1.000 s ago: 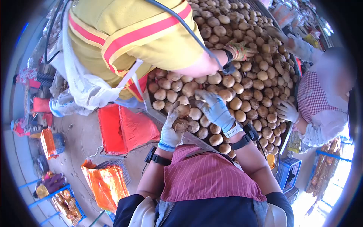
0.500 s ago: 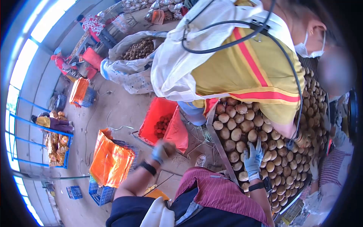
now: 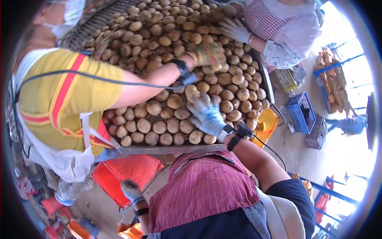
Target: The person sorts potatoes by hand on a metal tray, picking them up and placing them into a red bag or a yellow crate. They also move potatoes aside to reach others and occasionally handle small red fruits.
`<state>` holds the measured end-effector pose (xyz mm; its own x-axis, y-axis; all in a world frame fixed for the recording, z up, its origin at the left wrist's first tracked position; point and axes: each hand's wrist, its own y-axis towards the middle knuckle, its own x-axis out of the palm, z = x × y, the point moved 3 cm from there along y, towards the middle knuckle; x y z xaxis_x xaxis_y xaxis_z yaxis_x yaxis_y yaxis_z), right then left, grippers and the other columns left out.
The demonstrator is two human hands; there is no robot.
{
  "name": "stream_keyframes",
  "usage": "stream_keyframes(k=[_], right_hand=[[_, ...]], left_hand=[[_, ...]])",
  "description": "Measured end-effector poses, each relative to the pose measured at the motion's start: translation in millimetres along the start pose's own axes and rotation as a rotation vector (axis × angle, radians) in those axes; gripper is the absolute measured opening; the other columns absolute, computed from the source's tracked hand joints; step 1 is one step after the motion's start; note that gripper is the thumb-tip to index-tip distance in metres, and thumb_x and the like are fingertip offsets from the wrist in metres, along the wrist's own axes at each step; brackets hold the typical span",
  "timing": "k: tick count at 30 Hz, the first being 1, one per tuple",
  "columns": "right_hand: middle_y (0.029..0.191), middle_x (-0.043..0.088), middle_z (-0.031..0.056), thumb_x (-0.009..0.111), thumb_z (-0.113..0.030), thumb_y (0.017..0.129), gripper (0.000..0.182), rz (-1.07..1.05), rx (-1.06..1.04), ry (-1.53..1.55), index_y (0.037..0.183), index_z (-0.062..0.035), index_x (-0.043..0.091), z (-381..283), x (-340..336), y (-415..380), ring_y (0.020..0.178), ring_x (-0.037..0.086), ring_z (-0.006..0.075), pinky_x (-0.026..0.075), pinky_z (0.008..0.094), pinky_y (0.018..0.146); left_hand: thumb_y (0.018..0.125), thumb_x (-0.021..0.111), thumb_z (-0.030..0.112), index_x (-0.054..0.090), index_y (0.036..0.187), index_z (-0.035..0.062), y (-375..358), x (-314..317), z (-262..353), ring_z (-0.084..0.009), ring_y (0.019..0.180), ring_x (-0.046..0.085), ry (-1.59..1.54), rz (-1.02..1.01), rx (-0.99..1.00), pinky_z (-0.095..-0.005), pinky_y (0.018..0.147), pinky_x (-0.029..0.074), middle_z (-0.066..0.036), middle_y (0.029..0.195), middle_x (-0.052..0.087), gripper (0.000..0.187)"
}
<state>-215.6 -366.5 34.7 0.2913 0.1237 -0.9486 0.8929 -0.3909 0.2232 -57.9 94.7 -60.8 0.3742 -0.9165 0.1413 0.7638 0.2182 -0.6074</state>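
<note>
My right hand, in a pale blue and white glove, lies palm down on a heap of round brown tubers. Its fingers are spread, and the fingertips touch a paler tuber. Low on the left, my left hand, in a dirty blue-grey glove, hangs beside the table at the edge of a red bag. How its fingers are bent is not clear. A co-worker's gloved hand reaches across the heap just beyond my right hand.
The heap fills a metal-edged table. On the left a person in a yellow shirt leans over it; another in a checked apron works opposite. A yellow-orange container adjoins the right corner, with a blue crate beyond.
My view has swung right, toward the table. My right hand is still on the tubers, now near a paler one. My left hand remains by the red bag and is less blurred.
</note>
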Motion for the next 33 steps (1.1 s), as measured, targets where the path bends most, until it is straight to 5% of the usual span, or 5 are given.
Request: stream_keyframes(k=[9,14,21,25,33], right_hand=[[0.150,0.040,0.0111,0.066,-0.035,0.085,0.060,-0.027,0.506,-0.160,0.140,-0.0221,0.049,94.9,-10.2,-112.2,0.138,0.036,0.0388,0.025,0.0683,0.107],[0.149,0.043,0.0100,0.063,-0.054,0.083,0.075,-0.073,0.602,-0.247,0.145,-0.0181,0.043,127.5,-22.2,-114.4,0.139,0.034,0.0395,0.014,0.0673,0.112],[0.150,0.042,0.0087,0.058,-0.041,0.091,0.053,-0.166,0.870,-0.198,0.138,-0.0170,0.052,152.2,-30.3,-93.9,0.137,0.039,0.0371,0.025,0.0660,0.107],[0.103,0.065,0.0113,0.061,-0.033,0.086,0.024,0.062,0.915,0.072,0.087,-0.0092,0.067,136.1,-46.1,-30.6,0.110,0.057,0.0302,0.038,0.0631,0.092],[0.150,0.034,0.0190,0.073,-0.051,0.074,0.079,-0.029,0.439,0.001,0.142,-0.0192,0.047,45.0,-7.1,-33.8,0.139,0.031,0.0409,0.025,0.0754,0.101]], left_hand=[[0.100,0.051,0.037,0.061,0.103,0.0035,-50.1,129.2,1.8,-0.0130,0.059,0.054,0.506,-0.410,0.214,-0.0280,0.052,0.043,-0.007,0.080,0.064,0.035],[0.100,0.050,0.037,0.061,0.106,0.0027,-57.0,141.4,16.2,-0.0134,0.060,0.055,0.514,-0.420,0.230,-0.0271,0.053,0.044,-0.007,0.083,0.064,0.036],[0.101,0.048,0.037,0.060,0.105,0.0048,-49.2,137.8,16.1,-0.0130,0.061,0.054,0.494,-0.436,0.216,-0.0265,0.055,0.043,-0.006,0.085,0.063,0.035],[0.101,0.048,0.039,0.060,0.104,0.0064,-50.5,156.0,19.6,-0.0120,0.060,0.053,0.523,-0.528,0.266,-0.0259,0.054,0.042,-0.004,0.083,0.063,0.035],[0.098,0.054,0.039,0.064,0.102,0.0090,-67.0,217.7,-10.6,-0.0125,0.060,0.057,0.513,-0.709,0.199,-0.0258,0.053,0.044,-0.005,0.084,0.068,0.032]])
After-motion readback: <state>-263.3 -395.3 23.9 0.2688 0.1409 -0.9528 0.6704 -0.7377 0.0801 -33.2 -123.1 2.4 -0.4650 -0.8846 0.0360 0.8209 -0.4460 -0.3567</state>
